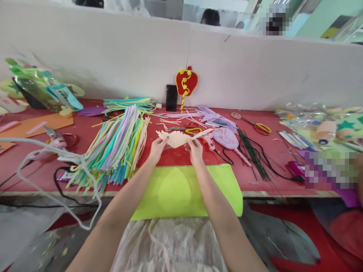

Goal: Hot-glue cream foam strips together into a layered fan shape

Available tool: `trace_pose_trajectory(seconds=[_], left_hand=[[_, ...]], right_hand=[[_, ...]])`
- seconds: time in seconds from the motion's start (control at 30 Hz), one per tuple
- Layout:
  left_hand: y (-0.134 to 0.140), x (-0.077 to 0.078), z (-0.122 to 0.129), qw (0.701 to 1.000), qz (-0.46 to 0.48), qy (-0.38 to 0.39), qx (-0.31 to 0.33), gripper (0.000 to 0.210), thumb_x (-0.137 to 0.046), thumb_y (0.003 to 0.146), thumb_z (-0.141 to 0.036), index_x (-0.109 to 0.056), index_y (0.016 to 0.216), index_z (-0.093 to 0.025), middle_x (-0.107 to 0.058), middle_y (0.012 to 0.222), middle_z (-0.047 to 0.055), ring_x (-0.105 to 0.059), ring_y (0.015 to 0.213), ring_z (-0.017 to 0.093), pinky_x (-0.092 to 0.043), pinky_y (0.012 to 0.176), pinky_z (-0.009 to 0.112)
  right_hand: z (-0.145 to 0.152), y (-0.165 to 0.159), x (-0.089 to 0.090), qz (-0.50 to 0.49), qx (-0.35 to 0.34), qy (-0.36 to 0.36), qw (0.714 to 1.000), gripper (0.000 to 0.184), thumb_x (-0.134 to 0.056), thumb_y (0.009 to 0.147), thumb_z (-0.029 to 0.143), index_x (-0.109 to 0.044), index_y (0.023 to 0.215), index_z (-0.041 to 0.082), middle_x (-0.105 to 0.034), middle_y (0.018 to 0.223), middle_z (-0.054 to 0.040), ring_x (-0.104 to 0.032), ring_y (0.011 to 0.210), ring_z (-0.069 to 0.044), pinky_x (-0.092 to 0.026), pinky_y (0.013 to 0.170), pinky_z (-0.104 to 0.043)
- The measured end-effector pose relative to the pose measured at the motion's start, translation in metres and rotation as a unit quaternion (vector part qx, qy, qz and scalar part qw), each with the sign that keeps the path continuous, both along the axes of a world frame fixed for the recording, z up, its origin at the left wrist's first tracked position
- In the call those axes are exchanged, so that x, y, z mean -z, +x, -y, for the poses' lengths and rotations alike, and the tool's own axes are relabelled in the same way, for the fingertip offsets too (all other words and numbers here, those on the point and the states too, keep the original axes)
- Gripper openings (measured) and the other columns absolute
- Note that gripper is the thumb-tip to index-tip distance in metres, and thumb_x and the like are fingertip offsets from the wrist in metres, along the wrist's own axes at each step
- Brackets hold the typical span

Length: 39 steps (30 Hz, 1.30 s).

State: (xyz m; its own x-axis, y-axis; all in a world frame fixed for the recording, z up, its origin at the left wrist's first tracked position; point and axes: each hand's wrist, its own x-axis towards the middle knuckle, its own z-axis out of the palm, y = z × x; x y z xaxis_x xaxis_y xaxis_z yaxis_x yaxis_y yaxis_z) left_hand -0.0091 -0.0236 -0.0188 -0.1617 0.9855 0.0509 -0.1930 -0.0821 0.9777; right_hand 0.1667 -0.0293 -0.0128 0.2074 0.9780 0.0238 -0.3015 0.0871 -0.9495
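Between my two hands is a cream woven piece of fuzzy pipe cleaners (177, 139), with loose ends sticking out at both sides. My left hand (159, 148) pinches its left edge. At the right edge, my right hand (195, 149) grips it with thumb and fingers. The piece is held just above the red table, over a lime green sheet (176, 189) at the table's front. Close behind it lie yellow-handled scissors (187, 129). A big bundle of pastel pipe cleaners (116, 147) lies left of my left hand.
A red fan-shaped ornament (186, 82) and a black phone (171, 97) stand against the white partition (127, 56). To the right are lilac pipe cleaners (215, 119), green stems (253, 156) and more scissors (255, 124). A white cable (61, 149) loops at the left.
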Motion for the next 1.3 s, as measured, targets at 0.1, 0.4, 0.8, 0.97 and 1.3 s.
trace_pose_trajectory(seconds=[0.1,0.4,0.8,0.97,1.3], left_hand=[[-0.003,-0.002,0.0,0.998,-0.048,0.022,-0.045,0.047,-0.064,0.079,-0.045,-0.062,0.115,-0.015,-0.072,0.097,0.009,-0.07,0.078,0.019,-0.058,0.07,0.034],[-0.024,-0.012,0.009,0.925,-0.332,0.064,-0.171,0.038,-0.062,0.08,-0.023,-0.059,0.118,-0.021,-0.062,0.114,0.01,-0.06,0.105,0.024,-0.045,0.097,0.041],[-0.068,-0.018,0.012,0.77,-0.571,-0.066,-0.276,0.024,-0.044,0.083,-0.013,-0.062,0.099,-0.013,-0.056,0.114,0.021,-0.046,0.115,0.037,-0.037,0.096,0.054],[-0.074,-0.012,0.008,0.755,-0.601,-0.081,-0.249,0.024,-0.044,0.083,-0.011,-0.065,0.094,-0.017,-0.063,0.098,0.016,-0.054,0.103,0.032,-0.04,0.093,0.048],[-0.076,-0.015,0.009,0.775,-0.577,-0.03,-0.256,0.028,-0.044,0.086,-0.014,-0.064,0.106,-0.019,-0.064,0.103,0.013,-0.06,0.092,0.027,-0.045,0.082,0.038]], right_hand=[[0.001,0.001,-0.001,0.028,0.01,-0.002,1.0,0.039,-0.07,0.069,0.051,-0.06,0.09,0.019,-0.065,0.076,0.0015,-0.058,0.056,-0.01,-0.044,0.044,-0.021],[0.004,0.0,0.013,0.148,0.062,-0.032,0.986,0.054,-0.073,0.067,0.05,-0.042,0.103,0.023,-0.061,0.059,0.006,-0.056,0.04,-0.016,-0.041,0.035,-0.026],[0.006,0.004,0.016,0.247,0.048,-0.004,0.968,0.04,-0.067,0.071,0.055,-0.048,0.088,0.024,-0.06,0.062,0.0054,-0.052,0.04,-0.012,-0.04,0.04,-0.023],[0.007,0.003,0.016,0.261,0.047,-0.001,0.964,0.037,-0.056,0.079,0.059,-0.051,0.087,0.023,-0.059,0.06,0.0043,-0.051,0.04,-0.012,-0.039,0.041,-0.024],[0.004,0.003,0.017,0.255,0.047,-0.008,0.966,0.039,-0.054,0.08,0.061,-0.056,0.09,0.023,-0.059,0.059,0.0038,-0.049,0.04,-0.013,-0.038,0.041,-0.025]])
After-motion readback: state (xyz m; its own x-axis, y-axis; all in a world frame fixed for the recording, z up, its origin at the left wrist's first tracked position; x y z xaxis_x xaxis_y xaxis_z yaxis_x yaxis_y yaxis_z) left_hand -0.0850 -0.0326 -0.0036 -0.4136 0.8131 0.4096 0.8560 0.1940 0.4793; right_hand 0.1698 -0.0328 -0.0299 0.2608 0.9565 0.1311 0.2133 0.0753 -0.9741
